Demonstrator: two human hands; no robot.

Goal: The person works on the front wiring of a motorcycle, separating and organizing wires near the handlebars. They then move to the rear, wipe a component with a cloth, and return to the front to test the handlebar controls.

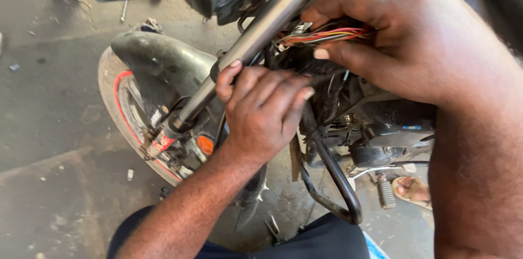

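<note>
- Wiring harness (327, 35): multicoloured bundle beside the motorcycle's fork tube (261, 30), long axis roughly horizontal.
- Right hand (414, 41): thumb and fingers pinch the harness.
- Left hand (264, 109): fingers curled narrowly on black parts below.

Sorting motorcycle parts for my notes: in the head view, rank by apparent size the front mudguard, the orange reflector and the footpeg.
1. Front mudguard, largest by far.
2. Footpeg.
3. Orange reflector.
The last two look close in size, so that order is unsure.
</note>
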